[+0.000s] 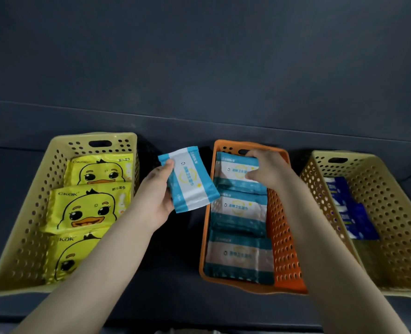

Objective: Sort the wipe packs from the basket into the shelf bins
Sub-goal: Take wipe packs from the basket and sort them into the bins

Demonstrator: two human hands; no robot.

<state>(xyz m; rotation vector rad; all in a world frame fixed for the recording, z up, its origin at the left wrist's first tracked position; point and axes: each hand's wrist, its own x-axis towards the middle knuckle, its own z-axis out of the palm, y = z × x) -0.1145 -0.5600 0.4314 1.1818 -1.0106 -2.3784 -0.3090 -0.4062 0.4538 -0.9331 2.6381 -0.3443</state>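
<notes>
Head view, your stock: left hand (155, 196), thumb and fingers pinching one blue-and-white wipe pack (190, 182), held between your hands. Right hand (266, 169), fingers curled round the rear pack (233, 169) in the orange bin (284, 249) beneath it. Left of your left hand: yellow bin (23, 237), duck packs (88, 208). Right of your right: dark-blue packs (351, 208).

Left hand (156, 189) raised, pinching a blue wipe pack (190, 182), right hand (267, 169) extended, fingers curled over a second pack (233, 171)
</notes>
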